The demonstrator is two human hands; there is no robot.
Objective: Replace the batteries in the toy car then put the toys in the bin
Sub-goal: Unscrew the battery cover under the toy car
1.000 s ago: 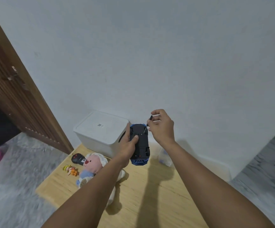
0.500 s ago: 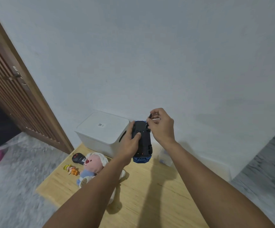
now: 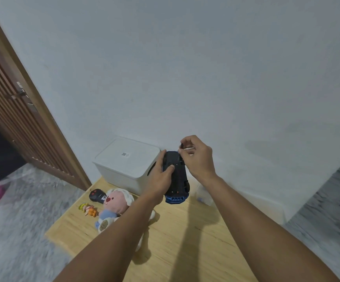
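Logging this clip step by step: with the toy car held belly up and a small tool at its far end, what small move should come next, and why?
Probably turn the small dark tool to loosen the underside cover: the left hand grips the toy car belly up, the right hand pinches the tool at its far end, and the underside looks closed.

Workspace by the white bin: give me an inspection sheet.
Surface: light wooden table.
Job's things: toy car held underside up above the table; white bin at the back, lid on; plush toy, small figure and black remote lying on the table.
Clutter: clear packet, contents unclear.
Grips: left hand holds the car; right hand pinches a small dark tool at the car's far end.
Cables: nothing seen.
Surroundings: grey wall, slatted wooden door, grey rug.
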